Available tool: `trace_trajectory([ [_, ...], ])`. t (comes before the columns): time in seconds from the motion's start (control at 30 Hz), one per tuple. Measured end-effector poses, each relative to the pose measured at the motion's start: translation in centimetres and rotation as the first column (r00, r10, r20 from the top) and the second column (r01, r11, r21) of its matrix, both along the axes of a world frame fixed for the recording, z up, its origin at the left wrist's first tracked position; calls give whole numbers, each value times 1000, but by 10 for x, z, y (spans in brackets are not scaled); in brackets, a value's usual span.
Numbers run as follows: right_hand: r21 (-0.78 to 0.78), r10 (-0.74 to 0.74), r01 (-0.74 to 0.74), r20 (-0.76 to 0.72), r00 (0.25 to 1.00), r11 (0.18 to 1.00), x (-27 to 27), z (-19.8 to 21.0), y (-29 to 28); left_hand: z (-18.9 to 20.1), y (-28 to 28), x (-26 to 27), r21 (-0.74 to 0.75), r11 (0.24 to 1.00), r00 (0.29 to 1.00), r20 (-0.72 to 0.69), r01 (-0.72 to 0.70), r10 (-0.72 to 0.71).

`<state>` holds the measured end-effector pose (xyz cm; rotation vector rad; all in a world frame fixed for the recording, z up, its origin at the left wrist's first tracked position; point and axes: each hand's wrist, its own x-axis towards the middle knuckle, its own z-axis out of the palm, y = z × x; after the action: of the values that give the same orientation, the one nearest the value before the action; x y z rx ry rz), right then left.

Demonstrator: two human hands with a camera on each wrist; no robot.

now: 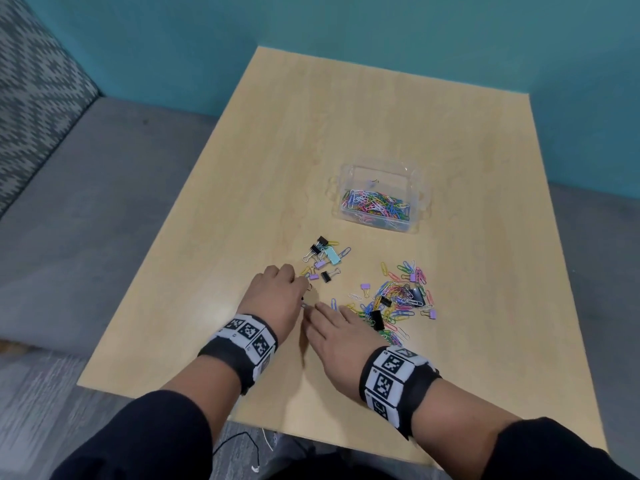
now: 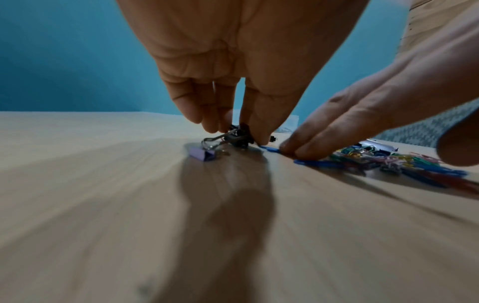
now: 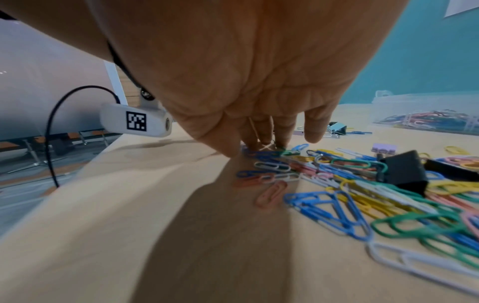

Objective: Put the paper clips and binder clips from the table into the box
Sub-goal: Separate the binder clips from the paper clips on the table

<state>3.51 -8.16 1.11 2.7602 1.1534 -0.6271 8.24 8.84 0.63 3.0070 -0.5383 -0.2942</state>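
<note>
My left hand [image 1: 300,289] is curled low over the table, and its fingertips [image 2: 215,125] pinch a small black binder clip [image 2: 239,136]. A purple binder clip [image 2: 202,154] lies just beside it. My right hand [image 1: 327,315] lies flat next to the left, its straight fingers [image 2: 305,146] pressing blue paper clips [image 2: 313,163] at the edge of the coloured paper clip pile [image 1: 398,299]. A small group of binder clips [image 1: 323,259] lies beyond my left hand. The clear plastic box [image 1: 417,202] stands farther back and holds many paper clips.
The wooden table [image 1: 346,133] has bare surface around the box and to the left. A large black binder clip [image 3: 404,172] sits within the pile. A grey sofa [image 1: 86,202] lies left of the table. A teal wall [image 1: 346,29] runs behind.
</note>
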Motion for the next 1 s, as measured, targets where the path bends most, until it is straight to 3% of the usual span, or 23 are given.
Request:
trace_trajectory([
  [0.23, -53, -9, 9, 0, 1000, 999, -9, 5, -22, -3, 0, -6, -110, 994, 999, 43, -23, 28],
  [0.4, -6, -71, 71, 15, 997, 997, 13, 7, -8, -9, 12, -19, -173, 981, 996, -13, -90, 89],
  [0.53, 18, -93, 93, 13, 996, 996, 30, 9, 3, -7, 23, -25, -176, 978, 992, 41, -109, 118],
  [0.7, 2, -71, 71, 17, 997, 998, 52, 11, 16, -1, 23, -32, -27, 999, 997, 71, -24, 26],
  [1.0, -94, -76, 77, 15, 997, 993, 57, 8, 30, 1, 39, -44, 80, 996, 999, 43, -37, 33],
])
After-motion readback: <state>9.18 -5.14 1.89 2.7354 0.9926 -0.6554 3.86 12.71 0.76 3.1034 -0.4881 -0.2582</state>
